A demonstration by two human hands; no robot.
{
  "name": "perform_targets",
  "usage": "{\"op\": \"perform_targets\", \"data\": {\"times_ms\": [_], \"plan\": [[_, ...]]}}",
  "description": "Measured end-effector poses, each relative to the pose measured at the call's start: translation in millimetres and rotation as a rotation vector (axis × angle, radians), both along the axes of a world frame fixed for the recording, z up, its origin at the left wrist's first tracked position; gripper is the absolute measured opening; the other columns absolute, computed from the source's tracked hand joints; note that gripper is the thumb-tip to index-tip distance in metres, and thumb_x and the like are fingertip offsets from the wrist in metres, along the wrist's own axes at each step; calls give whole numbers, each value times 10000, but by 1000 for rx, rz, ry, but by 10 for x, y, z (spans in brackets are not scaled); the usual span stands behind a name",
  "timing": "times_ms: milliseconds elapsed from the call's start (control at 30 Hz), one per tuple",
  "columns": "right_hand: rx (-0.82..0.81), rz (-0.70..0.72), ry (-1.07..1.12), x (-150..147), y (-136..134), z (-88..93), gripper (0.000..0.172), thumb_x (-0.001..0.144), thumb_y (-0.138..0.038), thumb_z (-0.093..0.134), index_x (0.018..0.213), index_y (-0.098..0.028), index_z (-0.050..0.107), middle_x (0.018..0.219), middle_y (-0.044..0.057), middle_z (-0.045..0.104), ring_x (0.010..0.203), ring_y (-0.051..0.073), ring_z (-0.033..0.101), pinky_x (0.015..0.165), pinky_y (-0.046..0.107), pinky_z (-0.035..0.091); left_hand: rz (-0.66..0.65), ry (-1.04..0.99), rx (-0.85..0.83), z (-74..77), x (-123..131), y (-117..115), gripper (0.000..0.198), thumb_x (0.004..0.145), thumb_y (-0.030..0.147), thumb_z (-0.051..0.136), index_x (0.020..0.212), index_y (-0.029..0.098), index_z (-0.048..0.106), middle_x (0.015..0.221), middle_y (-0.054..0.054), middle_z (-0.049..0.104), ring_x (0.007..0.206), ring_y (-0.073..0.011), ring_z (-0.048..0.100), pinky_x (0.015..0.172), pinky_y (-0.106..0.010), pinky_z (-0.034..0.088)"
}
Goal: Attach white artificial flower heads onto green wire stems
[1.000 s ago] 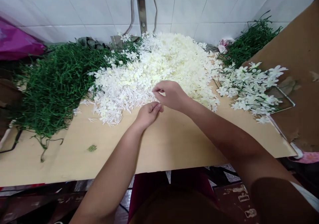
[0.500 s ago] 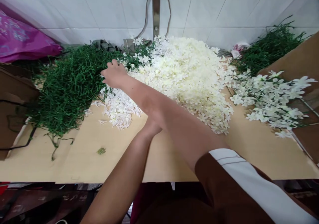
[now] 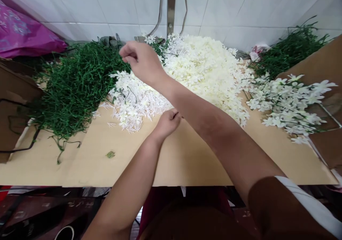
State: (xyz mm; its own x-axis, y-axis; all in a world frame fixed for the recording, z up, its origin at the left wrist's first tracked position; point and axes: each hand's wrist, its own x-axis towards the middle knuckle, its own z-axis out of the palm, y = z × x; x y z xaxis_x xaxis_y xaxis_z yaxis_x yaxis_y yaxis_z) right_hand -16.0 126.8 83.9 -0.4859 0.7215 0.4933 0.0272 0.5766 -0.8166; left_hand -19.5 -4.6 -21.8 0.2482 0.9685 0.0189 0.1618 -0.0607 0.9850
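Clock read from the person's seat, 12 at the tiled wall.

Right hand: raised at 11 o'clock, above the gap between the green stems and the white blossoms. Fingers curled in, thumb close by; can't tell whether the tips meet or pinch anything. Thin dark stem loops over the white pile just below the hand; no clear link to it.

Left hand: mid-dial, low by the near edge of the blossoms. Fingers folded together, thumb over them; contents hidden, partly behind the right forearm.

Green stems: tangled heap at 10 o'clock on the worktop, a few strands trailing toward 8. White blossoms: big loose mound from 11 round to 1, white stalks showing on its near left side. Leafy bit alone at 8. White flower sprays on green stems at 3, near the brown cardboard. Second green bunch at 2. Purple bag at 10, beyond the stems.
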Motion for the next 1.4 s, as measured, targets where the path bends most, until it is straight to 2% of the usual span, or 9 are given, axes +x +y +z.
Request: {"op": "perform_targets", "data": {"times_ms": [167,333,467,633,867,1033,1167,1267,1400], "plan": [[-215,-132,58,935,-813,-274,188,858,4,498,849,-171,568,807,-16,643,799,86,661,755,230,548,147,-357,-26,74,-43,92,331,716,427,810,655,185,592,586,33,577,526,-82,472,559,-229,401],[-598,-270,201,1417,-1256,-551,160,839,-12,547,830,-172,552,733,-39,625,618,54,591,592,178,531,63,-400,5,148,-38,54,473,573,517,926,853,190,729,736,2,687,599,-85,561,602,-225,477],[-674,-322,198,1526,-1407,-662,144,833,-16,597,815,-158,586,702,-48,629,604,47,586,546,149,520,20,-359,20,126,2,9,495,561,467,949,939,215,751,813,-12,704,752,-121,641,719,-238,543],[-856,-208,76,1619,-1478,-646,196,872,23,520,801,-135,612,655,-45,631,513,40,566,467,148,515,104,-316,105,80,-89,80,474,587,439,939,987,244,779,850,-20,699,697,-103,597,627,-209,521],[-1123,108,-111,1786,-1434,-559,154,903,-69,539,807,-118,649,536,-32,640,388,44,528,379,139,446,133,-184,82,168,-188,62,369,658,556,859,748,203,794,685,-40,699,608,-112,583,599,-239,505],[-981,158,-254,1908,-1378,-599,119,901,-115,573,812,-132,649,495,-39,602,365,61,482,373,168,385,-48,39,-7,228,-240,23,467,668,657,804,678,191,776,617,-58,678,566,-136,568,541,-260,471],[-570,-186,-336,1836,-1346,-712,88,906,-124,570,863,-130,647,630,-19,621,509,71,513,531,212,441,-149,166,37,195,-271,18,362,714,572,800,710,210,796,684,-68,695,591,-147,565,514,-254,449],[-188,-422,-582,1703,-1313,-807,134,884,-117,604,993,-112,682,938,90,688,842,180,618,790,328,493,-159,190,69,186,-266,6,269,728,485,798,706,217,796,738,-70,720,648,-157,604,563,-250,481],[31,-525,-878,1596,-1239,-896,230,928,-89,492,1065,-84,677,1189,201,629,1140,320,554,944,424,444,-196,222,20,211,-252,-14,220,720,430,793,728,210,792,712,-52,728,626,-153,612,553,-241,477]]}}
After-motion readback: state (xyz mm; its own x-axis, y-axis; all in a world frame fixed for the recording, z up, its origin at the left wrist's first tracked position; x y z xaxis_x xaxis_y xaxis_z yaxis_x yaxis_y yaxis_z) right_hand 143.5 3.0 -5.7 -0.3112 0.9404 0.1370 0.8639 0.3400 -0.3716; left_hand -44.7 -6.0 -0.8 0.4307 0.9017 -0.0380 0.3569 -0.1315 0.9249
